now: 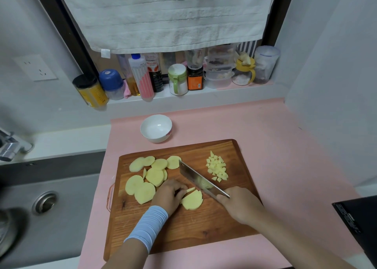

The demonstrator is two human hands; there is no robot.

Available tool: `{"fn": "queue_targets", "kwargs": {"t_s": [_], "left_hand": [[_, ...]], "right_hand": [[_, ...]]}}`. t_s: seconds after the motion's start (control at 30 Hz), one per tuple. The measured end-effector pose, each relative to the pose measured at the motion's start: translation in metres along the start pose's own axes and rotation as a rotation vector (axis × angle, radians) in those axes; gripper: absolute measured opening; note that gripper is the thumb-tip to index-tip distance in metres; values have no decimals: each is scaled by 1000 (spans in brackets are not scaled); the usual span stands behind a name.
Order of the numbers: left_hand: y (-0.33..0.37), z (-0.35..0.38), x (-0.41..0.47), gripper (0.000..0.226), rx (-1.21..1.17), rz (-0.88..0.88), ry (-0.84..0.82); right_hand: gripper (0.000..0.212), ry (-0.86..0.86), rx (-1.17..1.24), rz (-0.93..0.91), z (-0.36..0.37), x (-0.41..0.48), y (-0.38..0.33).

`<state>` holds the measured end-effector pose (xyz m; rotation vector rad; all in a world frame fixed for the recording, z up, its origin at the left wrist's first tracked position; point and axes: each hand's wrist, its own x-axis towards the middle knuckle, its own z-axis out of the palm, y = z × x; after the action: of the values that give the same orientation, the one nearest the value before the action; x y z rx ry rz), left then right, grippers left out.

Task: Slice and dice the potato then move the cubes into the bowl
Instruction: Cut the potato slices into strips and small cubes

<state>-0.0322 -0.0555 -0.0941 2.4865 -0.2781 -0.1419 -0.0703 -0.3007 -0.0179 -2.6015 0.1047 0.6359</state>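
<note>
Left hand (169, 195) pins a potato slice (192, 201) on the cutting board (183, 228) with curled fingers. Right hand (238, 205), wrapped round the cleaver (201, 180) handle, cuts strips (keep fingertips tucked behind knuckles). Farther: diced cubes (217, 167), whole slices (146, 177), then the white bowl (157, 140).

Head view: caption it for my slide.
Knife in right hand, left hand steadying a potato slice; cubes on board, bowl empty.

The person wears a light blue ribbed band (149, 226) round the left wrist, gathered in many fine crosswise folds, just behind the left hand (169, 195). The right hand (240, 205) and forearm are bare.
</note>
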Motion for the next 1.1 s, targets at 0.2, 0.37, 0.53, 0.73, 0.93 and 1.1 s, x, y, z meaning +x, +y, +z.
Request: {"fn": "queue_targets", "kwargs": {"t_s": [0.2,0.37,0.53,0.73,0.93,1.1], "left_hand": [[-2,6,-10,19,1,33,-22],[-3,13,-29,35,-27,85,-10],[-9,13,-42,36,-69,231,61],[-16,15,-42,28,-44,242,62],[-16,10,-29,33,77,232,72],[-7,7,-20,23,89,59,50]], "right_hand": [[41,-13,-17,-26,-1,-4,-4],[42,-14,-47,-49,1,-6,-5],[43,-5,-66,-59,-1,-6,-3],[42,-15,-60,-50,0,-5,-2],[43,-24,-59,-40,-3,-4,-2],[44,-28,-50,-35,-3,-3,-2]]}}
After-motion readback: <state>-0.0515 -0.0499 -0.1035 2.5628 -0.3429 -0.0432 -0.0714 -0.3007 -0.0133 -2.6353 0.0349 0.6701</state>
